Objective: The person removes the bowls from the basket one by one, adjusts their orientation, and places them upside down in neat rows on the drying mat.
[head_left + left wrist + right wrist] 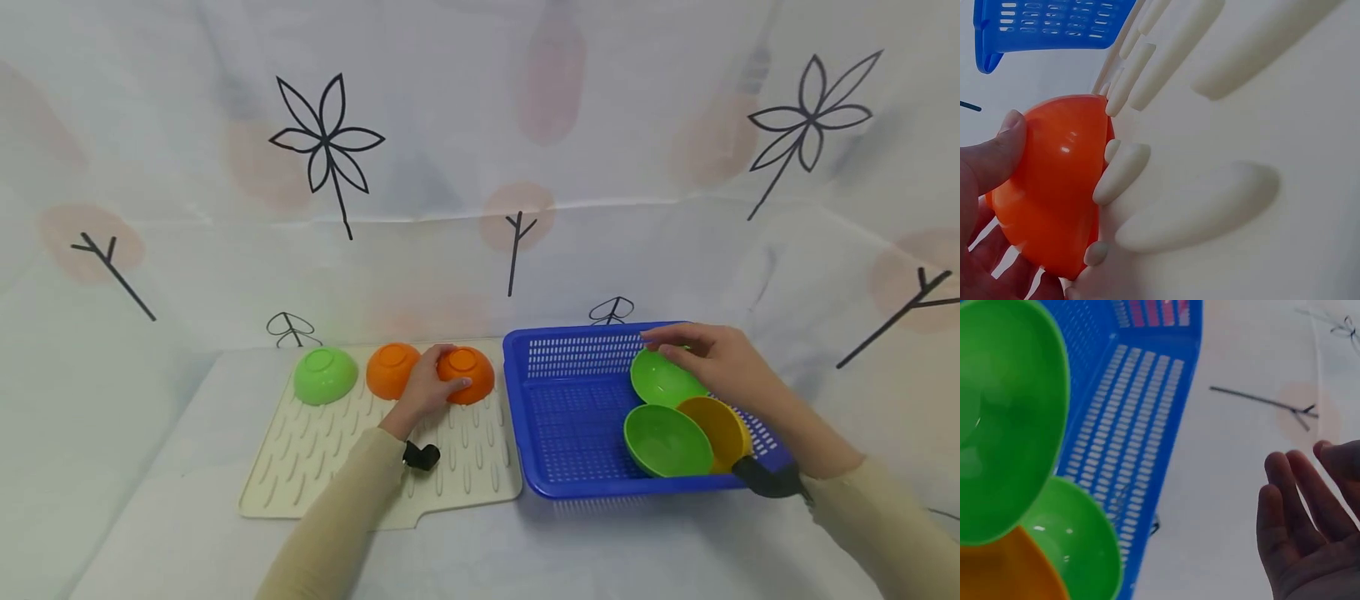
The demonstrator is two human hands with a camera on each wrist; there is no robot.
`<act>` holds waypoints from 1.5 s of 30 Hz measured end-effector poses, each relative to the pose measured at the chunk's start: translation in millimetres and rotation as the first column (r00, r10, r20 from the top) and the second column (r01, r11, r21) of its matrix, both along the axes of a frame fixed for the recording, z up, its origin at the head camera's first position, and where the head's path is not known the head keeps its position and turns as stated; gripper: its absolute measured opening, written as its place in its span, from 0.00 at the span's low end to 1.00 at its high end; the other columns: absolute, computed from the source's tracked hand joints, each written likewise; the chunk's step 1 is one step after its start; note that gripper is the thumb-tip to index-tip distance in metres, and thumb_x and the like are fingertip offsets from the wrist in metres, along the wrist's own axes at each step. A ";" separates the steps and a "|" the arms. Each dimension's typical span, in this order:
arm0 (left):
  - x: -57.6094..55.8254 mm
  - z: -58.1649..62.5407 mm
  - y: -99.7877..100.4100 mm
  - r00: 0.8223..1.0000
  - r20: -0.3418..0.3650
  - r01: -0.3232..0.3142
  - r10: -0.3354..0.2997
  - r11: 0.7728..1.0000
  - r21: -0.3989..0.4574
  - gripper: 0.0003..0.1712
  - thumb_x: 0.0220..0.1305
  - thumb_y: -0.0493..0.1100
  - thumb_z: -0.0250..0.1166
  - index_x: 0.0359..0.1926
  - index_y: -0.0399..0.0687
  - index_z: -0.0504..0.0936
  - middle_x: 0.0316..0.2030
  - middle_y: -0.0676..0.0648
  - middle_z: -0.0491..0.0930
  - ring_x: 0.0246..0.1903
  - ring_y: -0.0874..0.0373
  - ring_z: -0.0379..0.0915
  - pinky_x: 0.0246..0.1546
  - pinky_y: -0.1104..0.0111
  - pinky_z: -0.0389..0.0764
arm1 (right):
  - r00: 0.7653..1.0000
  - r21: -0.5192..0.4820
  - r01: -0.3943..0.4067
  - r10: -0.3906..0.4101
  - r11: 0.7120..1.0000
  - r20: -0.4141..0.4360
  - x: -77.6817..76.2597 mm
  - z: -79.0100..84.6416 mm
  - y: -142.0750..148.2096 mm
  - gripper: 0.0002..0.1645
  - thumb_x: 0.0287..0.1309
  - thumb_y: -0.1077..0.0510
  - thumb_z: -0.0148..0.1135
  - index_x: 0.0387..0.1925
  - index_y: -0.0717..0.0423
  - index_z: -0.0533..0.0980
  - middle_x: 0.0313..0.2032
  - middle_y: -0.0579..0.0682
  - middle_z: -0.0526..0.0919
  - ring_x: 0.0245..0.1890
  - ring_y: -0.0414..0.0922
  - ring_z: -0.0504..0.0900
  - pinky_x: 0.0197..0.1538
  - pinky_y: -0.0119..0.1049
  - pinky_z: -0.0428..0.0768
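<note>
My left hand (426, 388) grips an upside-down orange bowl (474, 385) at the right back of a cream ridged drying mat (337, 467). In the left wrist view its thumb lies on one side of that bowl (1060, 169) and the fingers curve round the other, with the rim down at the ridges. A second orange bowl (390, 372) and a light green bowl (324, 379) stand upside down to its left. Over the back right of a blue basket (555, 492), my right hand (712, 362) hovers with loosely bent fingers and holds nothing.
Inside the basket, a green bowl (663, 379) lies at the back, another green bowl (667, 442) in front, and a yellow bowl (720, 433) beside them. The basket's raised wall borders the mat's right edge. A patterned white cloth (450, 150) hangs behind everything.
</note>
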State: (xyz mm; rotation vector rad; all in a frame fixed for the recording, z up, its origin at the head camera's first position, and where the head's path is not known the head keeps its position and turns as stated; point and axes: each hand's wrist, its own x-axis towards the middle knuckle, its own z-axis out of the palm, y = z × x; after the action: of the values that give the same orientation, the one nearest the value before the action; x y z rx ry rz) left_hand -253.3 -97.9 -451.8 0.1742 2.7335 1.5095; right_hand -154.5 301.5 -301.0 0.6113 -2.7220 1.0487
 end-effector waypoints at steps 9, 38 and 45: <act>0.4 -0.4 2.7 1.000 0.008 0.003 -0.003 1.000 -0.004 0.35 0.60 0.44 0.74 0.66 0.52 0.70 0.63 0.46 0.72 0.61 0.47 0.68 0.67 0.50 0.66 | 0.964 0.128 -0.031 -0.004 0.991 0.268 -27.0 -23.0 25.6 0.21 0.73 0.55 0.56 0.59 0.62 0.77 0.55 0.61 0.81 0.55 0.60 0.79 0.53 0.45 0.82; 4.1 3.0 1.9 1.000 0.011 -0.003 0.003 0.999 -0.041 0.35 0.61 0.44 0.73 0.67 0.51 0.69 0.64 0.45 0.71 0.61 0.46 0.68 0.66 0.49 0.66 | 0.845 0.164 -0.307 0.189 0.938 0.500 -41.8 -50.6 33.7 0.18 0.57 0.67 0.66 0.50 0.69 0.80 0.40 0.50 0.84 0.41 0.48 0.80 0.43 0.35 0.82; 3.6 1.1 1.1 1.000 0.014 0.001 0.000 0.999 -0.036 0.36 0.61 0.45 0.73 0.67 0.52 0.68 0.64 0.46 0.70 0.61 0.47 0.68 0.66 0.49 0.66 | 0.826 0.197 -0.281 0.132 0.939 0.549 -40.6 -50.1 31.2 0.17 0.55 0.70 0.66 0.48 0.67 0.81 0.38 0.49 0.82 0.40 0.49 0.77 0.39 0.36 0.82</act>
State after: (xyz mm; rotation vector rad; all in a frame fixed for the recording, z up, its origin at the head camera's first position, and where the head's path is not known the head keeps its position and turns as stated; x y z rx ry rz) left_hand -249.7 -96.8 -450.7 0.1631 2.7477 1.4540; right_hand -195.1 332.7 -351.1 0.7746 -3.3920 1.0194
